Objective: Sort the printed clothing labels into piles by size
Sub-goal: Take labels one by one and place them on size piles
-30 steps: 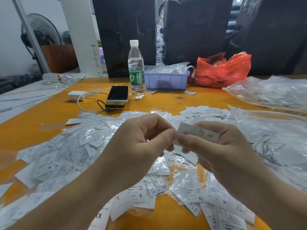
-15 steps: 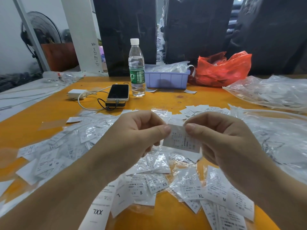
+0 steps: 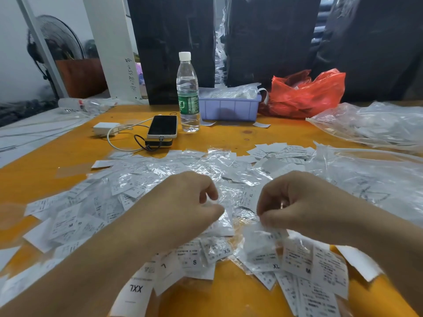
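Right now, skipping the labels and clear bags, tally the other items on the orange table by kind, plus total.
Clear plastic water bottle with white cap: 1
Black-screened smartphone: 1
Black power bank under the phone: 1
White charger block with cable: 1
Lavender plastic bin: 1
Red plastic bag: 1
Total: 6

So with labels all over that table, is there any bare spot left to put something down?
Yes. Bare orange table shows between the water bottle, the purple bin and the far edge of the label heap. A smaller bare patch lies at the near edge, between the XXL label and the XL label. Around both hands it is crowded.
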`<state>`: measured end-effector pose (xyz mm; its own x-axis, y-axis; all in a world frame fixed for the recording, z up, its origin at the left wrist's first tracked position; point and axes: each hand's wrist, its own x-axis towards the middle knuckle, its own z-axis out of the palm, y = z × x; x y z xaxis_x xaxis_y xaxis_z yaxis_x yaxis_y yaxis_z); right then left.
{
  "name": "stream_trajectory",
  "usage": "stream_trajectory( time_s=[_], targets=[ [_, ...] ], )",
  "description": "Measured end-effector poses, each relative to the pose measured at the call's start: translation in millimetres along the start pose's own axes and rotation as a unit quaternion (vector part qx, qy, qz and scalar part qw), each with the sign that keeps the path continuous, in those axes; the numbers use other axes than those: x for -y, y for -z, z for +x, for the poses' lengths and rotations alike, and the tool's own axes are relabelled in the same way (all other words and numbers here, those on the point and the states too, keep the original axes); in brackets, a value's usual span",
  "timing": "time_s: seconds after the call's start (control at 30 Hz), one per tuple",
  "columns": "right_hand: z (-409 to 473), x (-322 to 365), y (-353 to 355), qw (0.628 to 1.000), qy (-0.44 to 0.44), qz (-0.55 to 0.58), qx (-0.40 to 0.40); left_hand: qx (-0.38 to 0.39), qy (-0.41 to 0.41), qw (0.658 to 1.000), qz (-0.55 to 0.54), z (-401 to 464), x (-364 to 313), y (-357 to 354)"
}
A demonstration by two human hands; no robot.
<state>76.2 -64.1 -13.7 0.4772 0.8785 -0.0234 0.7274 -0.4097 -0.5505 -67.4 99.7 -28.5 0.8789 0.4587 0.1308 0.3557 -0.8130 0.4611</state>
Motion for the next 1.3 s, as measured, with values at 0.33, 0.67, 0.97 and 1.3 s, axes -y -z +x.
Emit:
stream_trajectory(
  time_s=[0.33,0.67,0.97,1.3],
  targets=[
    [-0.1,-3.9,-2.9,0.997,-0.012,-0.068,-0.035,0.012,0.004,0.999,0.042,1.0,3.9,-5.2],
    [-2.8,4.5,-9.4,0.994,0.052,0.047,-0.088,-0.025,-0.111,0.989,-0.096,-1.4,-8.2,-10.0],
    [-15.6,14.4,-9.8,0.917,0.033,0.397,0.018,-0.079,-0.211,0.969,-0.097,-12.6,-44.1,-12.8],
    [-49.4,-3.8,5.8,0.907,0.0,0.417,-0.061,-0.042,-0.19,0.975,-0.105,-0.5,-93.8,-13.1]
  ],
)
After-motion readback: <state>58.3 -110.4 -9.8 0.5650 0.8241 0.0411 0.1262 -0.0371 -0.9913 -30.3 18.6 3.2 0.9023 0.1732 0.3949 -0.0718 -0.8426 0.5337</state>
